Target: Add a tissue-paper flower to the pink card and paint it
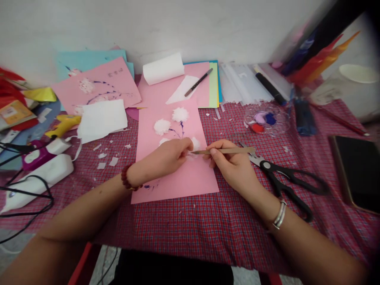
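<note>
My right hand (230, 159) grips a light wooden pencil (237, 150), its dark pointed tip aimed left at my left fingers. Over the pink sheet (175, 178), my left hand (172, 154) is closed with its fingers pinched together. A small whitish bit (192, 156) shows by those fingertips; whether they hold it I cannot tell. Puffy white paper flowers (180, 114) with dark blue painted stems (182, 128) decorate the sheet. Another white flower (195, 143) is partly hidden between my hands. Just right of my right hand lie black-handled scissors (279, 174), partly opened.
White paper squares (102, 120) and loose scraps (113, 161) lie left. Nearby are a yellow glue gun (63, 124) and a corded power strip (40, 182). A tissue roll (164, 69) stands behind. Right are a paint palette (264, 118) and a phone (358, 170).
</note>
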A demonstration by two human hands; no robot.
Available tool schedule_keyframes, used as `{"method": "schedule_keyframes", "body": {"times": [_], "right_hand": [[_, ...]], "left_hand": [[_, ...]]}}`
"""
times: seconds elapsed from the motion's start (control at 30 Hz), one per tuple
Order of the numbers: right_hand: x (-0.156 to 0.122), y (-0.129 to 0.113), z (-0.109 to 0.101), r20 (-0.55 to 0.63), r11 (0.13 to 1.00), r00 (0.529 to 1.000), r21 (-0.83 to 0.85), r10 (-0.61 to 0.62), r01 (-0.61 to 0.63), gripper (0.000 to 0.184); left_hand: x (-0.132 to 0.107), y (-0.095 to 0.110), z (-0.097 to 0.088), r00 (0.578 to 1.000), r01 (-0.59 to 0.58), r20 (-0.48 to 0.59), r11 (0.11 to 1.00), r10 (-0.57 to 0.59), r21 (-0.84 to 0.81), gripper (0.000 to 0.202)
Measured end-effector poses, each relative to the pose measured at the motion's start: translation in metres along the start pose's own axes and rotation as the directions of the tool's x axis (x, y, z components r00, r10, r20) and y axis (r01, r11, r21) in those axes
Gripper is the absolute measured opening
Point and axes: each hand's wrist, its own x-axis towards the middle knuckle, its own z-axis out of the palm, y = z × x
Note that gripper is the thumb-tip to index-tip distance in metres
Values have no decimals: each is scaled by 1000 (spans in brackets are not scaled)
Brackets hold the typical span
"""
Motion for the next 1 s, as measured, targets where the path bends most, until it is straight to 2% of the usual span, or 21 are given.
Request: {"method": "schedule_keyframes", "body": {"times": [0.1,0.17,0.23,0.3,0.33,0.4,0.5,0.57,0.67,0.73,0.8,0.87,0.93,1.0], "right_hand": [[-3,-2,-2,-32,999,999,26,24,-23,12],[-5,-5,-4,-54,996,997,70,50,-47,12],[-7,-8,-6,-76,992,995,114,58,-49,13],[-9,-11,-6,-68,993,997,113,40,-32,16],[-10,-13,-5,-44,995,999,95,23,-18,18],[-13,-16,-3,24,999,1000,49,-5,4,16],[-17,-18,1,76,1000,997,4,-20,20,6],[-19,-18,4,56,999,998,-33,-16,18,4],[-19,-17,7,10,995,1000,-95,-9,10,6],[-19,-17,8,-15,993,1000,-121,-16,14,5],[-19,-17,9,-29,991,999,-133,-29,24,5],[-19,-18,9,-20,990,999,-135,-33,30,4],[-18,-19,8,-4,995,1000,-98,-29,28,2],[-16,-17,4,-8,1000,1000,-19,-19,18,7]], "left_hand": [[-3,2,1,999,2,-47,999,-4,-43,15],[-6,7,0,991,-93,-106,993,85,-74,15],[-8,12,-2,954,-244,-200,967,224,-79,16],[-10,16,-4,897,-366,-288,929,337,-55,18],[-11,18,-4,876,-399,-316,916,365,-47,20],[-12,21,-4,864,-415,-336,909,375,-51,21],[-14,27,-1,891,-368,-337,917,303,-150,20],[-14,30,2,931,-291,-309,908,196,-302,21],[-14,33,6,985,-102,-174,817,2,-567,25],[-14,33,8,995,11,-68,746,-75,-666,24],[-13,33,8,994,74,-4,730,-105,-679,17],[-12,32,4,993,88,-5,767,-119,-635,10],[-12,31,-7,991,75,-48,827,-123,-557,11],[-13,26,-24,983,60,-122,876,-134,-479,11]]}}
